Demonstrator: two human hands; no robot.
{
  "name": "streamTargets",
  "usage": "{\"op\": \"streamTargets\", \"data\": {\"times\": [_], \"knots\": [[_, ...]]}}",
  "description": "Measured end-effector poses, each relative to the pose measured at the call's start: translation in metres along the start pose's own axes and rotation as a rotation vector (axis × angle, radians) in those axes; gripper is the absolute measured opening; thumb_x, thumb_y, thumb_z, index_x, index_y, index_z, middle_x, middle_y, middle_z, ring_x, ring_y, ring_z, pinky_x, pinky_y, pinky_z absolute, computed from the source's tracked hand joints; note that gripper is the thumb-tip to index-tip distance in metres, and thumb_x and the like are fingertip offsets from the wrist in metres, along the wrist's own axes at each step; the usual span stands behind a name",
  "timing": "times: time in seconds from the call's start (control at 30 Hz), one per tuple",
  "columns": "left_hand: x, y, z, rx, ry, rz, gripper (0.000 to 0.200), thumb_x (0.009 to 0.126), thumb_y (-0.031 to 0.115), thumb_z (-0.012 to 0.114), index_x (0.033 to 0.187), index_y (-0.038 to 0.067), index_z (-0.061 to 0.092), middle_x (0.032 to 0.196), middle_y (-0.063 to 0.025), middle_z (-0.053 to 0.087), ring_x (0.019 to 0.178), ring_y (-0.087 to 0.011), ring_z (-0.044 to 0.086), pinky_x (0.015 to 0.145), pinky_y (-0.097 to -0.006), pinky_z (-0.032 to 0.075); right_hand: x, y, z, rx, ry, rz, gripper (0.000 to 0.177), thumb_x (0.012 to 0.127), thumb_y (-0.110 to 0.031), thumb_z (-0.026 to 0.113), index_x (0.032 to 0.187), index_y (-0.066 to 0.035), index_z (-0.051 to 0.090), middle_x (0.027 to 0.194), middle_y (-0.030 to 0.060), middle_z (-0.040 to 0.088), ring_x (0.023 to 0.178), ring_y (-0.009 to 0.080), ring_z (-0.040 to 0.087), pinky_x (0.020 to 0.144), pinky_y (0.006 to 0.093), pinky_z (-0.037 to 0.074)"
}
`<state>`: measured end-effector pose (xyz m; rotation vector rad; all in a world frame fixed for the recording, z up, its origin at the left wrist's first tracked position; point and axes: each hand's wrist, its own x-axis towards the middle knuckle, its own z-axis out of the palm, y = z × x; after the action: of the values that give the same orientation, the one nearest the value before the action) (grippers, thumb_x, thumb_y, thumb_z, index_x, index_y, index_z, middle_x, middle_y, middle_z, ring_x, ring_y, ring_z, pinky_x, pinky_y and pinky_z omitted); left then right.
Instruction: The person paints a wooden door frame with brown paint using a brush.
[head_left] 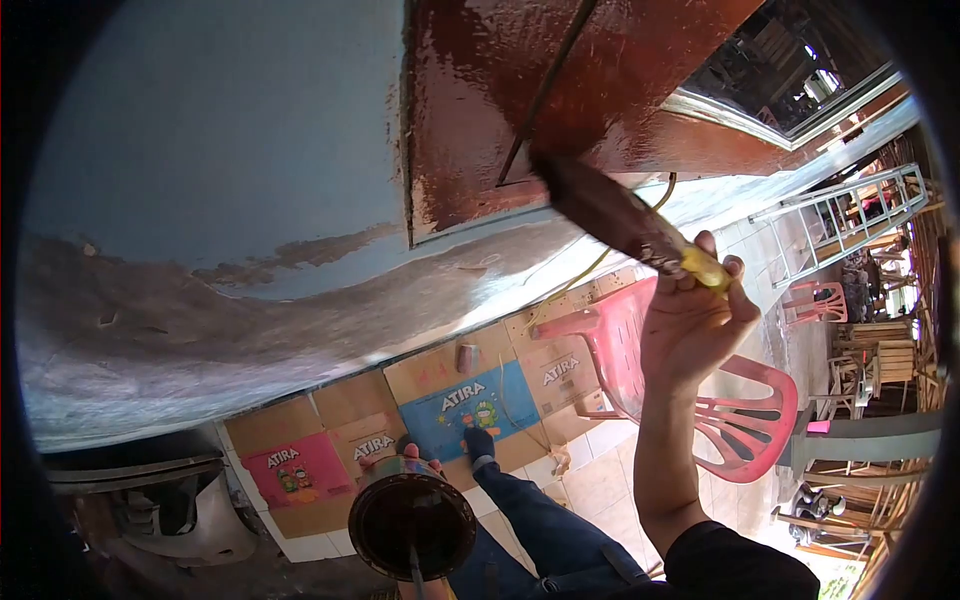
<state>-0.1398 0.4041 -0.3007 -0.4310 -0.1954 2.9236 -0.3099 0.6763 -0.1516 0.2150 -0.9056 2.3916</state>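
My right hand (pixel 693 320) is closed round the yellow handle of a paintbrush (pixel 615 215), raised in front of me. Its dark, paint-coated bristles reach the lower part of a glossy red-brown painted wooden panel (pixel 480 120); blur at the tip hides whether they touch. Low in the view, my left hand (pixel 408 463) holds an open paint can (pixel 368 535) with dark brown paint inside. Only some fingertips show behind the can's rim; the rest of that hand is hidden. A thin stick (pixel 415 565) stands in the can.
Flattened cardboard (pixel 350 400) covers the floor by the wall (pixel 220 130), with a small cup-like container (pixel 467 358) on it. A pink plastic chair (pixel 625 340) stands right of centre. Further right are a metal ladder (pixel 850 215) and stacked wood. A vehicle part (pixel 180 520) sits lower left.
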Motion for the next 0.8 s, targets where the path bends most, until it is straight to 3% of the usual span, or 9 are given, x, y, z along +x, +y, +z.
{"op": "streamTargets", "data": {"times": [0.07,0.2,0.27,0.43,0.5,0.63,0.73,0.8], "knots": [[-0.001,0.003,-0.005,-0.005,-0.030,-0.011,0.057,0.078,0.032,0.064,0.129,0.034,0.041,0.138,-0.0137,0.029,0.121,-0.0403,0.031,0.086,-0.0632,0.034,-0.001,-0.006,0.001,0.067,0.078,-0.001,0.015,0.084,-0.022,0.043,0.096,-0.013,0.046,0.103,0.0221,0.057,0.094,0.0305,0.058,0.079,0.0412,0.051],[0.002,-0.006,-0.007,-0.008,-0.188,-0.027,0.057,0.077,0.033,0.065,0.129,0.034,0.041,0.138,-0.0136,0.029,0.120,-0.0399,0.032,0.085,-0.0625,0.034,-0.003,0.002,0.007,-0.043,-0.063,0.043,0.013,0.084,-0.021,0.043,0.094,-0.014,0.048,0.104,0.0214,0.057,0.096,0.0306,0.057,0.082,0.0381,0.049],[0.003,-0.010,-0.003,0.014,-0.220,-0.011,0.057,0.077,0.034,0.065,0.129,0.033,0.041,0.138,-0.0132,0.030,0.120,-0.0396,0.032,0.085,-0.0619,0.034,-0.001,0.003,0.006,-0.053,-0.023,0.011,0.013,0.084,-0.021,0.044,0.093,-0.014,0.048,0.104,0.0210,0.057,0.097,0.0308,0.057,0.082,0.0384,0.049],[0.002,0.011,-0.019,-0.021,0.105,-0.129,0.055,0.077,0.034,0.065,0.128,0.031,0.043,0.137,-0.0119,0.031,0.119,-0.0390,0.033,0.086,-0.0615,0.033,-0.002,-0.005,0.005,-0.001,-0.022,-0.003,0.014,0.084,-0.022,0.044,0.093,-0.014,0.049,0.104,0.0197,0.057,0.096,0.0305,0.057,0.081,0.0394,0.050],[-0.007,0.004,-0.019,0.037,-0.003,-0.008,0.055,0.077,0.034,0.065,0.128,0.031,0.043,0.137,-0.0114,0.030,0.119,-0.0389,0.033,0.087,-0.0615,0.033,-0.003,-0.002,0.010,-0.043,-0.063,0.001,0.014,0.083,-0.022,0.044,0.093,-0.014,0.050,0.104,0.0200,0.057,0.095,0.0304,0.058,0.081,0.0386,0.051],[-0.006,0.000,-0.021,0.011,-0.018,0.004,0.055,0.077,0.033,0.065,0.128,0.031,0.043,0.137,-0.0107,0.031,0.121,-0.0385,0.032,0.087,-0.0623,0.032,0.002,-0.003,0.006,-0.050,-0.023,-0.038,0.014,0.084,-0.023,0.045,0.093,-0.013,0.051,0.106,0.0202,0.057,0.094,0.0301,0.058,0.081,0.0381,0.050],[-0.007,-0.003,-0.015,0.028,-0.007,0.014,0.055,0.078,0.033,0.065,0.128,0.031,0.043,0.137,-0.0106,0.032,0.121,-0.0384,0.032,0.087,-0.0629,0.032,0.000,-0.012,0.009,0.104,0.046,-0.022,0.014,0.085,-0.023,0.045,0.093,-0.013,0.051,0.106,0.0192,0.058,0.095,0.0303,0.058,0.081,0.0379,0.050],[-0.007,-0.001,-0.015,0.051,0.013,0.012,0.055,0.078,0.033,0.065,0.128,0.032,0.043,0.137,-0.0105,0.032,0.120,-0.0385,0.033,0.087,-0.0633,0.032,-0.001,-0.009,0.013,0.041,-0.036,-0.014,0.014,0.086,-0.023,0.043,0.092,-0.013,0.051,0.105,0.0188,0.058,0.094,0.0287,0.058,0.081,0.0366,0.050]]}}
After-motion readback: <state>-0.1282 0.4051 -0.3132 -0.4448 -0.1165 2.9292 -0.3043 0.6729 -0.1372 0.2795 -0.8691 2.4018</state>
